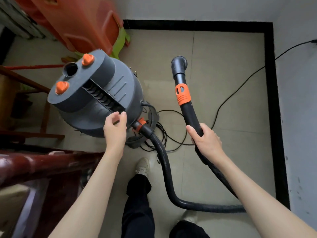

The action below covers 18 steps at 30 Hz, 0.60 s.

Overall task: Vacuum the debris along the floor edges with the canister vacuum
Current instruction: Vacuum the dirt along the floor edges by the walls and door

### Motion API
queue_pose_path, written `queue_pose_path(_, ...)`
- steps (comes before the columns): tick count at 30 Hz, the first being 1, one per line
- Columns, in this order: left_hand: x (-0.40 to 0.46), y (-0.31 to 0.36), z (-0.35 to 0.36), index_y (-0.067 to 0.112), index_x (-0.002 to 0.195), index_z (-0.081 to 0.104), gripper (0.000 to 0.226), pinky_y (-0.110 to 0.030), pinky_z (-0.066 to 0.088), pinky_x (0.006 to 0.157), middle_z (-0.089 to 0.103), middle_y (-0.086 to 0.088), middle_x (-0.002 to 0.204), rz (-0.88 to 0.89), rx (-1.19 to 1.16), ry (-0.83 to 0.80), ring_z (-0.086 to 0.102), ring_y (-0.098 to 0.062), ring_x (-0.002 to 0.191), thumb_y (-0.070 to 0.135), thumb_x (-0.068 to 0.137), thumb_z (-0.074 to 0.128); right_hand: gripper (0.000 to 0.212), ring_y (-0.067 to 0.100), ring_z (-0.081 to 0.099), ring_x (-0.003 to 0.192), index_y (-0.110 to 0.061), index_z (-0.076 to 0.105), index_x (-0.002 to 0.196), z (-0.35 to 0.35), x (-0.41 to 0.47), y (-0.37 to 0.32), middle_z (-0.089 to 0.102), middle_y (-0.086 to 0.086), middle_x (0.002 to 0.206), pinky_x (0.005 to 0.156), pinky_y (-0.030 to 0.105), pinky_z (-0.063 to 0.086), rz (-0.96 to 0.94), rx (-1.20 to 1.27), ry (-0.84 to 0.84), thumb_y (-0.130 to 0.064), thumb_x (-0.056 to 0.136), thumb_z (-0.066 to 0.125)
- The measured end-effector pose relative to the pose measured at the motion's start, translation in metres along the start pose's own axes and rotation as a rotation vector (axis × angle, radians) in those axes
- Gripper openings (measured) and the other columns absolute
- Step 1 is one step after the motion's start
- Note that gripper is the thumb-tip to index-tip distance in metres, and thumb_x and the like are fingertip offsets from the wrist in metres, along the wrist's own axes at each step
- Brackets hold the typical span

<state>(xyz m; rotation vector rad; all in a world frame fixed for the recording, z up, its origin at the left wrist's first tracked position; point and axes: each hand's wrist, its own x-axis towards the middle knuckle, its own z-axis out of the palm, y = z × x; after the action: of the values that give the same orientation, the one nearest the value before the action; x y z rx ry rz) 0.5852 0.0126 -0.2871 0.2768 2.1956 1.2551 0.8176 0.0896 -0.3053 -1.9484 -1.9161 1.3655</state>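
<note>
A person's right hand point(205, 140) grips the black hose point(190, 115) over the tiled floor point(223, 83), while left-hand fingers point(120, 117), loosely curled and holding nothing, hover at the grey canister vacuum point(96, 93) on the left.

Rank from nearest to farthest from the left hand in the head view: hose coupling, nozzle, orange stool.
From the left hand:
1. Hose coupling, just to its right on the canister.
2. Nozzle, up and to the right.
3. Orange stool, top left, by the wall.
</note>
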Motion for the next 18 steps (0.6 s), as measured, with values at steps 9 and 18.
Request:
queue_pose_path(9,-0.035,-0.187,0.171,0.007,0.135,0.045,0.044,-0.031,0.038,0.103,0.053,-0.011,0.131,0.071,0.505,-0.434,0.051,-0.022,0.119,0.019,0.094,0.054,0.038,0.027,0.062,0.089,-0.026,0.053,0.091,0.048,0.067,0.157,0.068,-0.002,0.084,0.081,0.036,0.044,0.02,-0.061,0.021,-0.063,0.091,0.046)
queue_pose_path(18,0.074,-0.377,0.344,0.002,0.148,0.014,0.067,-0.04,0.015,0.115,0.014,-0.016,0.154,-0.061,0.852,-0.317,0.011,-0.032,0.143,0.016,0.093,0.05,0.044,0.029,0.064,0.081,-0.02,0.055,0.088,0.153,0.184,0.315,0.067,0.004,0.079,0.08,0.045,0.051,-0.026,0.041,0.07,-0.064,0.087,0.051)
